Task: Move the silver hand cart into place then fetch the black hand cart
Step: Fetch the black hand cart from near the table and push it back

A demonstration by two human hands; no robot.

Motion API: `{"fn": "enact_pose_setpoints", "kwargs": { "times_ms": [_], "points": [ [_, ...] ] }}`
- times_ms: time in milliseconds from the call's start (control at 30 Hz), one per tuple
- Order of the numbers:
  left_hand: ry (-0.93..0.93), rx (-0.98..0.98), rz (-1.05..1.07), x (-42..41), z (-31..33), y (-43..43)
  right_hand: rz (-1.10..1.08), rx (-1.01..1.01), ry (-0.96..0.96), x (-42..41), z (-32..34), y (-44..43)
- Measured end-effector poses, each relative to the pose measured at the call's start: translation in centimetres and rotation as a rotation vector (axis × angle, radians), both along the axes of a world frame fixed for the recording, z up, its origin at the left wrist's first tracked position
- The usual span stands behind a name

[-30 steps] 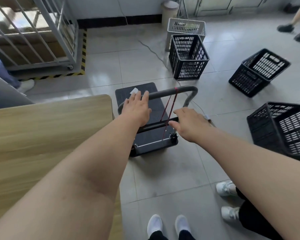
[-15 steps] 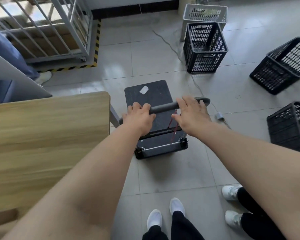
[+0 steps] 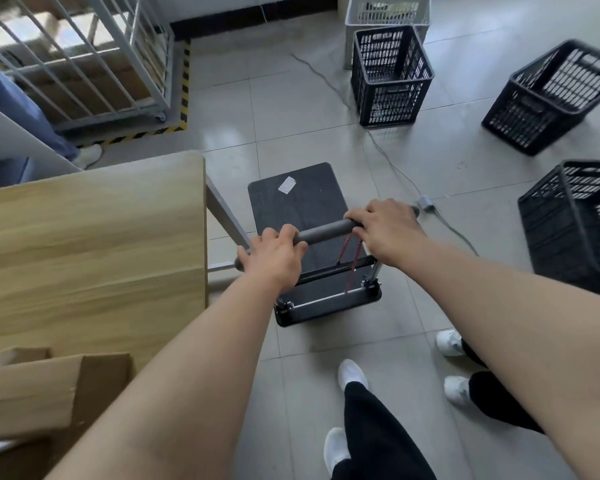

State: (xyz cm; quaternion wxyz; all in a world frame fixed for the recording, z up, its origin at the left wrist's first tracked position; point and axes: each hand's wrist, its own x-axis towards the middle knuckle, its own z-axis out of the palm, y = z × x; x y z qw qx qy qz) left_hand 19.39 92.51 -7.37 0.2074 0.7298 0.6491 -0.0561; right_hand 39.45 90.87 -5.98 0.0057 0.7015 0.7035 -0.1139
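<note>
A small black hand cart [image 3: 300,202] with a flat dark deck and a white label stands on the tiled floor in front of me. Its grey padded handle bar [image 3: 326,233] runs across at hand height, with red elastic cords hanging below it. My left hand [image 3: 274,259] is wrapped around the left end of the bar. My right hand [image 3: 385,226] grips the right end. No silver hand cart is in view.
A wooden table [image 3: 90,244] sits close on the left, its metal leg beside the cart. Cardboard boxes [image 3: 49,393] lie at lower left. Black crates [image 3: 390,76] [image 3: 548,98] [image 3: 575,223] and a grey crate [image 3: 387,12] stand ahead and right. A cable [image 3: 392,164] crosses the floor. Another person's feet [image 3: 452,365] are on the right.
Both hands have closed around the handle bar; the right hand rose from the lower crossbar to the bar. The cart has come closer alongside the table as I stepped forward.
</note>
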Motion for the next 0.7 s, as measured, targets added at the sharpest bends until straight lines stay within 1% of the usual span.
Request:
{"fn": "enact_pose_setpoints", "kwargs": {
  "times_ms": [267,433,700],
  "points": [
    [0.035,-0.039,-0.089,-1.1,0.9,-11.4,-0.095,-0.130,0.044,-1.2,-0.2,-12.8],
    [0.023,-0.031,-0.095,-1.2,1.3,-17.5,-0.122,-0.118,0.051,-1.3,-0.1,-19.6],
    [0.028,-0.042,-0.042,-0.7,1.1,-29.1,-0.082,-0.131,0.043,-0.6,-0.3,-30.1]
  ]
}}
